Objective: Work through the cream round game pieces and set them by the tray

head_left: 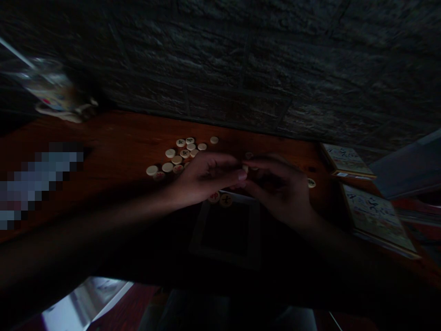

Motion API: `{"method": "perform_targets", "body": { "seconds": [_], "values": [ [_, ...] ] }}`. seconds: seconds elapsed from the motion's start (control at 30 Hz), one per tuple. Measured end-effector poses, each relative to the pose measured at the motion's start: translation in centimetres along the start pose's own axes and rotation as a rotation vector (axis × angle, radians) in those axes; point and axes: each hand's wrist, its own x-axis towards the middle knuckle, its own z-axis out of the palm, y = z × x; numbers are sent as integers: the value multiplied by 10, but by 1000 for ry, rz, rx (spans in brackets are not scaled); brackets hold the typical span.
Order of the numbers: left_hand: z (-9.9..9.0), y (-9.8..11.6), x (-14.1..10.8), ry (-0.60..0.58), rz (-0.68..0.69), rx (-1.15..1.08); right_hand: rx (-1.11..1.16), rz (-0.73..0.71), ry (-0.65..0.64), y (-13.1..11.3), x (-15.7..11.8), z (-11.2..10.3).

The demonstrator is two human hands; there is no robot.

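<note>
My left hand and my right hand meet over the middle of the wooden table. Between their fingertips is a small pale round piece, pinched from both sides. Several round pieces with characters, such as one with dark writing, lie loose beyond and left of my left hand. Below the hands, a piece with a red character and one with a black character sit side by side at the far end of a dark tray-like box. One more piece lies right of my right hand.
Two flat printed boxes, one farther and one nearer, lie at the right. At the far left stands a clear cup with a straw. A dark stone wall rises behind the table.
</note>
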Motion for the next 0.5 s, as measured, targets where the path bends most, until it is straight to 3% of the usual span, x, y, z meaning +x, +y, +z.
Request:
{"method": "perform_targets", "body": {
  "seconds": [0.5],
  "values": [
    [-1, -1, 0, 3, 4, -11, -18, 14, 7, 1, -2, 0]
  ]
}}
